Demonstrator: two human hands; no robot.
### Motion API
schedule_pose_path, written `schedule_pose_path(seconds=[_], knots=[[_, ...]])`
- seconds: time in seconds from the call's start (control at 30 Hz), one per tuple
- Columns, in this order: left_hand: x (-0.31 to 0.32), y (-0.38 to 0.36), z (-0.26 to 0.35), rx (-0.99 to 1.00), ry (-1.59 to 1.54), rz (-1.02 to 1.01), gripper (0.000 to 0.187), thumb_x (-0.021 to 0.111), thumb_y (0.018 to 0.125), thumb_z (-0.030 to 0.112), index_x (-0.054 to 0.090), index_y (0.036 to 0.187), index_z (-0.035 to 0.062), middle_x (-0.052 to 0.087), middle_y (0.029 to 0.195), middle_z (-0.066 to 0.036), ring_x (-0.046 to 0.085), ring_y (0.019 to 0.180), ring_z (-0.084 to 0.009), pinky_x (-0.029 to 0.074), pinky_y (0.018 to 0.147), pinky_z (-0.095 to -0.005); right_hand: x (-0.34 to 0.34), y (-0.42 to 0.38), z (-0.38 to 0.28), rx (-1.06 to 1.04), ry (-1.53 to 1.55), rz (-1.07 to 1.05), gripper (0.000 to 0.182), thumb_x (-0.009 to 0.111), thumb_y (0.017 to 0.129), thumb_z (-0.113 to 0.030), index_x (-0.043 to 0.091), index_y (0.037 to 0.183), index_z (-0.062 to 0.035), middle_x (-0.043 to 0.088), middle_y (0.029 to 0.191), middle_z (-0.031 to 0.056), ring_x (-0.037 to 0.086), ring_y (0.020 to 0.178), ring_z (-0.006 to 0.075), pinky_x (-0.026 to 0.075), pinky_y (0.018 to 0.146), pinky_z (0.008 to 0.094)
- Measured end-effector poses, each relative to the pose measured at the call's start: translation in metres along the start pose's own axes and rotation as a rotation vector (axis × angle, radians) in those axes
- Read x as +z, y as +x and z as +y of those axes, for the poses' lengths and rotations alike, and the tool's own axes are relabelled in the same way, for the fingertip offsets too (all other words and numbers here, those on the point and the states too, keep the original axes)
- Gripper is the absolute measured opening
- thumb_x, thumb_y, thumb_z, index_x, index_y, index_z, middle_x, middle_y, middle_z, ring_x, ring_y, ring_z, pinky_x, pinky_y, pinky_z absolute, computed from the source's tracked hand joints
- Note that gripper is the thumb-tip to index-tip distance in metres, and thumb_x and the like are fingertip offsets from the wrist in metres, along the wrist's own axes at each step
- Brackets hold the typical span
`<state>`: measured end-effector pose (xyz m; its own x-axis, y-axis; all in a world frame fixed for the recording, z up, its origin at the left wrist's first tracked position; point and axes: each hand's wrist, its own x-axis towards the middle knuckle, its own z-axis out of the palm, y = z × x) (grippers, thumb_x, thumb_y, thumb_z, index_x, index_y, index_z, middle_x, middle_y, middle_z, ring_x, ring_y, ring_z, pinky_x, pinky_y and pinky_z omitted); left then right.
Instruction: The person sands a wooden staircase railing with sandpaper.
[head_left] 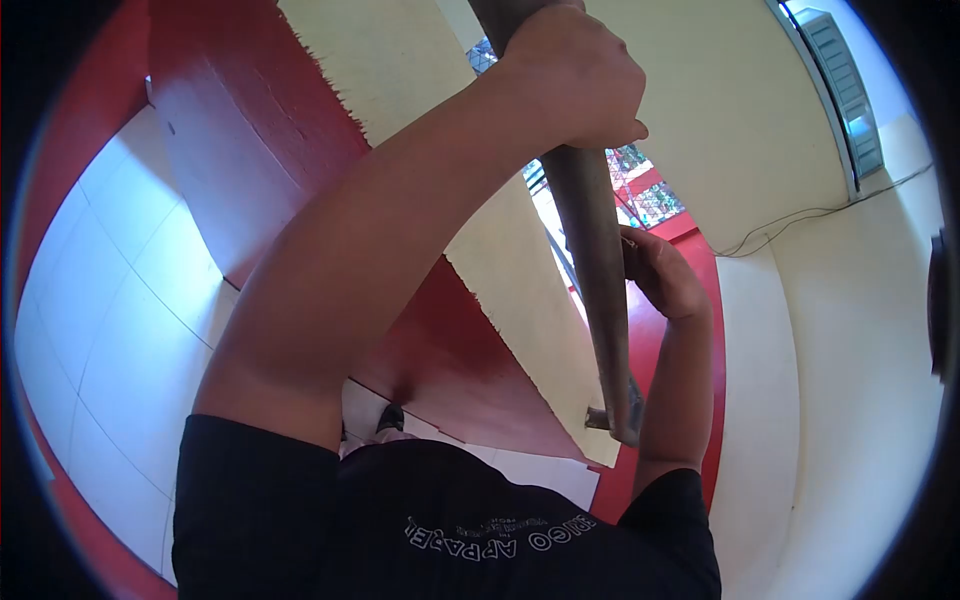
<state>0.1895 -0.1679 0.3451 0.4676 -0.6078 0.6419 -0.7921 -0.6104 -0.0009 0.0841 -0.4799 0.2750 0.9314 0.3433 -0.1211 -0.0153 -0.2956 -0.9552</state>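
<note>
Both hands on the long pole (595,260), w/ it running up past the camera toward the cream-and-red wall (260,140). Left hand (575,75) clenched round it high up, right hand (662,272) wrapped round lower down. Looks stiff, prob wood, smooth-ish and top-heavy, so a wide two-hand spacing seems best. Lower end sits near the black shirt (440,530).

Two hands (575,75) grip one long pole (598,260).
</note>
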Motion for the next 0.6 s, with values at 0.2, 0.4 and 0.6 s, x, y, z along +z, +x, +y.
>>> schedule_pose_path(seconds=[0.2,0.4,0.6], knots=[[-0.007,0.001,0.006,-0.019,0.016,-0.059,0.046,0.059,0.091,0.051,0.079,0.094,0.0093,0.076,0.096,-0.014,0.071,0.096,-0.0273,0.043,0.098,-0.0425,0.016,0.059,-0.023,0.157,-0.055,0.033,0.089,0.027,0.102,-0.069,0.045,0.144,0.0076,0.058,0.139,0.0178,0.054,0.129,0.0269,0.038,0.112,0.0391],[-0.008,0.003,0.0,-0.014,-0.013,-0.061,0.046,0.059,0.092,0.051,0.078,0.096,0.0092,0.075,0.099,-0.014,0.071,0.098,-0.0272,0.044,0.096,-0.0417,-0.036,0.038,0.026,0.35,0.024,-0.406,0.121,0.022,0.081,-0.092,0.038,0.148,0.0076,0.054,0.143,0.0203,0.05,0.134,0.0296,0.042,0.11,0.0415],[-0.008,0.006,0.003,-0.056,0.032,-0.108,0.045,0.057,0.093,0.049,0.078,0.096,0.0093,0.075,0.099,-0.013,0.07,0.098,-0.026,0.044,0.094,-0.0402,-0.015,0.083,0.007,0.063,0.217,-0.394,0.139,0.022,0.067,-0.102,0.03,0.152,0.0073,0.046,0.15,0.0245,0.048,0.136,0.0334,0.042,0.11,0.0463]])
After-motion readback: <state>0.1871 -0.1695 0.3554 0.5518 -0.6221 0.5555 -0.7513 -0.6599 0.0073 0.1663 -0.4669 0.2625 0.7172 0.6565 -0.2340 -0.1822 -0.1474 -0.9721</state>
